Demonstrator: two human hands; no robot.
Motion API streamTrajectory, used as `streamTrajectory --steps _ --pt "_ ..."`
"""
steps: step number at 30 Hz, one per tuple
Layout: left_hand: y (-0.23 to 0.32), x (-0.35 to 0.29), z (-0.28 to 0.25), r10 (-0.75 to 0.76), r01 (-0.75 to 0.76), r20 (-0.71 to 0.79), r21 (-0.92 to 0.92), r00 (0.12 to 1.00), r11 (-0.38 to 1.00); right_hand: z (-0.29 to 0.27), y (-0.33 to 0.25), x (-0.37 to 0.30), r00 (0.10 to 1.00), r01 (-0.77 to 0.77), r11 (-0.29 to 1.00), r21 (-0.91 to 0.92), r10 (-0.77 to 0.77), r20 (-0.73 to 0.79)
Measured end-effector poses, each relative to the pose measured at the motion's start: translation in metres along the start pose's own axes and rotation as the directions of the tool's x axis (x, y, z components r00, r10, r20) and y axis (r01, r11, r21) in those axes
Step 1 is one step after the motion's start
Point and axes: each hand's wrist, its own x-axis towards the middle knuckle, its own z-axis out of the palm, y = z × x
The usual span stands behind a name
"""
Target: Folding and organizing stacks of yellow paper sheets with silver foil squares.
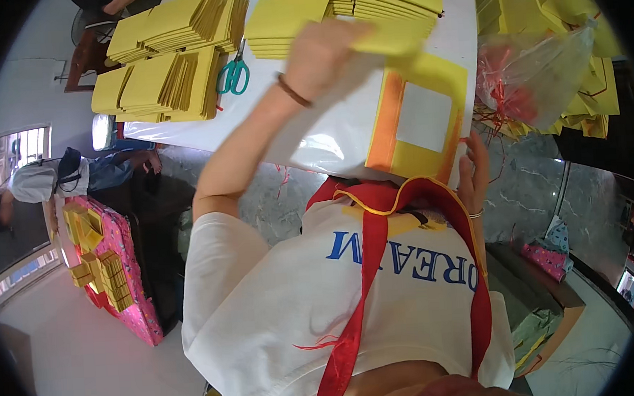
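Note:
My left hand point(326, 58), smeared by motion, is closed at the edge of a folded yellow paper piece point(396, 37) above the white table. Beneath and to the right lies a flat yellow sheet point(455, 81) with orange strips along two sides and a white rectangular panel point(424, 116) in its middle. My right hand point(475, 165) is beside that sheet's lower right edge, fingers stretched out and fingertips at its border. Just left of my left hand is a stack of folded yellow pieces point(284, 22).
More folded yellow stacks point(172, 83) fill the table's far left, with green-handled scissors point(233, 76) beside them. A clear plastic bag point(534, 76) with red contents sits right of the table point(314, 144). At left, a person point(47, 178) is near a pink-covered table point(137, 281) bearing yellow bundles.

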Motion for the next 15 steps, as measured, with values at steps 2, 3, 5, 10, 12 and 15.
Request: streamTrajectory --steps 2,3,5,10,12,15 --pt "-0.041 -0.005 -0.026 -0.072 0.051 0.077 0.249 0.994 0.967 0.005 0.006 -0.002 0.998 0.059 0.992 -0.107 -0.059 -0.001" --pt "-0.067 -0.013 -0.031 -0.076 0.038 0.102 0.333 0.992 0.942 0.008 0.007 -0.003 0.993 0.12 0.97 -0.211 -0.121 0.011" --pt "-0.109 -0.035 -0.031 -0.088 0.028 0.122 0.425 0.989 0.905 0.012 0.011 -0.004 0.99 0.14 0.967 -0.212 -0.137 0.029" --pt "-0.153 -0.063 -0.01 -0.186 0.0 0.296 0.532 0.937 0.847 0.016 0.01 -0.003 0.991 0.132 0.968 -0.212 -0.13 0.024" --pt "-0.16 -0.07 -0.006 -0.215 -0.016 0.36 0.542 0.908 0.84 0.016 0.009 -0.001 0.994 0.11 0.974 -0.199 -0.107 0.027" --pt "-0.167 -0.072 -0.009 -0.238 0.038 0.371 0.472 0.898 0.881 0.019 0.011 -0.003 0.99 0.139 0.961 -0.238 -0.14 0.016"
